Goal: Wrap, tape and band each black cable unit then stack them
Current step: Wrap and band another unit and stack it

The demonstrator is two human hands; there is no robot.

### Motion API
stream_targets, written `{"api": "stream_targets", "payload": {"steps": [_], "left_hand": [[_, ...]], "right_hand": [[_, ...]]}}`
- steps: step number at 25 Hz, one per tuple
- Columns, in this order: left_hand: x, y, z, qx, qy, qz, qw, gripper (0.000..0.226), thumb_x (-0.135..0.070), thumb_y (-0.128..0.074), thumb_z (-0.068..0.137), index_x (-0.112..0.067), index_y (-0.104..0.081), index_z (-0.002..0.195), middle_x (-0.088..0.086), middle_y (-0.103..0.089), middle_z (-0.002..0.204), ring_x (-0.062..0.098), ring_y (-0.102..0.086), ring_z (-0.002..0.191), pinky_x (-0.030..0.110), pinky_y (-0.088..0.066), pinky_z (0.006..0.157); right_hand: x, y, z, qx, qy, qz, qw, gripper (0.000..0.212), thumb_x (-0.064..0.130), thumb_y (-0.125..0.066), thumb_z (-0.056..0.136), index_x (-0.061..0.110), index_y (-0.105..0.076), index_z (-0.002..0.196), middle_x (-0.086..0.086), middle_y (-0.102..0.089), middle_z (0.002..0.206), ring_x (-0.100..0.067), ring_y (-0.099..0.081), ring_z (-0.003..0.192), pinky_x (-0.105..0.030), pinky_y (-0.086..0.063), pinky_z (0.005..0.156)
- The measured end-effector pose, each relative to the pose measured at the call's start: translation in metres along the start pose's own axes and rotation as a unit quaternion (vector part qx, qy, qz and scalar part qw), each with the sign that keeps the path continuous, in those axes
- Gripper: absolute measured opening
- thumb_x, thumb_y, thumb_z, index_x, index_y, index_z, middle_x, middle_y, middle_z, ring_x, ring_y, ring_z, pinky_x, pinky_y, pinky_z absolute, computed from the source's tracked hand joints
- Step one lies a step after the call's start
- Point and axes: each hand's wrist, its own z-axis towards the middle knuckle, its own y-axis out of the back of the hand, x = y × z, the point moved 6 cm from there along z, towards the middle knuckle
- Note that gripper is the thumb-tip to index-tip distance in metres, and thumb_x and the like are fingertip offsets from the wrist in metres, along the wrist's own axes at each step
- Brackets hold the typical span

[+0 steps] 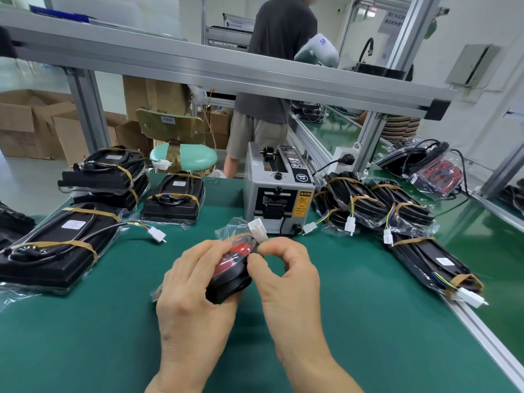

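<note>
In the head view, the left hand (195, 282) is gripping the black cable unit (231, 275) from its left side, fingers curled over the body, and is holding it just above the green bench mat (354, 321) at centre front. The right hand (286, 275) is pinching the lead just below the white connector (258, 228), thumb and forefinger closed on it, while the clear bag film (230, 226) is bunching loosely around the top. The unit is appearing rigid and fairly light, with a red lens under the film (probably easy to scuff); the film is likely slippery, so the hard black housing is the safer place to take hold, and the thin lead should not be carrying the load. Finished units bound with tan bands (79, 245) are lying at the left, with more heaped at the right (374, 205). The tape dispenser (279, 191) is standing just behind the hands. Beyond the aluminium frame (226, 69), another person (269, 89) is standing near cardboard boxes (25, 123) and a green stool (183, 157).
</note>
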Motion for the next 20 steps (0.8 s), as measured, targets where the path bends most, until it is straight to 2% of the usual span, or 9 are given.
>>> {"api": "stream_targets", "payload": {"steps": [2,4,7,10,14,16,18,20], "left_hand": [[0.0,0.0,0.0,0.003,0.004,0.002,1.0,0.053,-0.003,-0.087,0.058,-0.012,-0.07,0.107,-0.001,-0.065,0.107,0.023,-0.063,0.097,0.049,-0.052,0.08],[0.001,0.001,0.0,0.008,0.006,-0.007,1.0,0.05,-0.006,-0.086,0.06,-0.01,-0.07,0.107,0.002,-0.065,0.107,0.027,-0.064,0.097,0.05,-0.052,0.08],[0.005,0.004,0.001,0.007,0.025,-0.017,1.0,0.054,0.003,-0.085,0.057,-0.01,-0.07,0.108,0.003,-0.064,0.109,0.03,-0.064,0.095,0.052,-0.052,0.078],[0.008,0.007,0.001,0.002,0.052,-0.04,0.998,0.063,0.011,-0.085,0.053,-0.017,-0.068,0.107,0.001,-0.063,0.108,0.029,-0.063,0.096,0.053,-0.052,0.08],[0.007,0.005,0.001,0.021,0.03,-0.058,0.998,0.064,0.009,-0.087,0.051,-0.015,-0.069,0.107,0.002,-0.063,0.108,0.027,-0.062,0.098,0.05,-0.052,0.084],[0.009,0.009,0.002,0.023,0.016,-0.085,0.996,0.062,0.001,-0.09,0.052,-0.017,-0.068,0.107,-0.003,-0.063,0.108,0.019,-0.061,0.101,0.038,-0.051,0.089],[0.02,0.017,0.008,0.001,0.073,-0.166,0.983,0.059,-0.009,-0.084,0.052,-0.027,-0.067,0.105,-0.009,-0.065,0.105,0.006,-0.062,0.097,0.018,-0.047,0.089],[0.04,0.018,0.012,-0.02,0.174,-0.308,0.935,0.059,-0.007,-0.08,0.048,-0.031,-0.07,0.101,-0.008,-0.071,0.099,0.005,-0.065,0.09,0.014,-0.049,0.086]], "right_hand": [[-0.009,-0.001,0.001,-0.008,-0.052,0.08,0.995,0.028,0.007,-0.064,0.083,0.029,-0.057,0.098,0.01,-0.061,0.102,0.007,-0.058,0.089,-0.01,-0.043,0.077],[-0.012,-0.006,0.001,0.009,-0.093,0.142,0.986,0.027,0.008,-0.061,0.087,0.028,-0.056,0.104,0.008,-0.06,0.103,0.009,-0.058,0.086,-0.007,-0.043,0.073],[-0.009,-0.014,-0.003,0.067,-0.064,0.102,0.99,0.028,0.015,-0.068,0.083,0.03,-0.059,0.105,0.011,-0.063,0.107,0.007,-0.056,0.097,-0.003,-0.04,0.076],[-0.006,-0.018,-0.008,0.136,-0.038,0.062,0.988,0.04,0.013,-0.076,0.078,0.028,-0.058,0.11,0.014,-0.063,0.113,0.009,-0.053,0.106,0.002,-0.034,0.077],[-0.008,-0.013,0.011,0.126,-0.083,0.109,0.983,0.035,0.006,-0.076,0.074,0.023,-0.061,0.102,0.009,-0.063,0.098,0.005,-0.058,0.088,-0.005,-0.041,0.074],[-0.013,-0.007,0.022,0.099,-0.088,0.111,0.985,0.032,0.007,-0.075,0.074,0.022,-0.061,0.1,0.007,-0.058,0.096,-0.003,-0.055,0.09,-0.01,-0.041,0.076],[-0.018,0.005,0.028,0.089,-0.049,0.083,0.991,0.033,0.02,-0.078,0.075,0.025,-0.06,0.103,0.009,-0.058,0.102,-0.005,-0.053,0.1,-0.009,-0.04,0.082],[-0.02,0.007,0.027,0.168,-0.003,-0.055,0.984,0.064,0.044,-0.078,0.063,0.034,-0.052,0.12,0.019,-0.054,0.121,0.0,-0.045,0.119,-0.011,-0.033,0.098]]}}
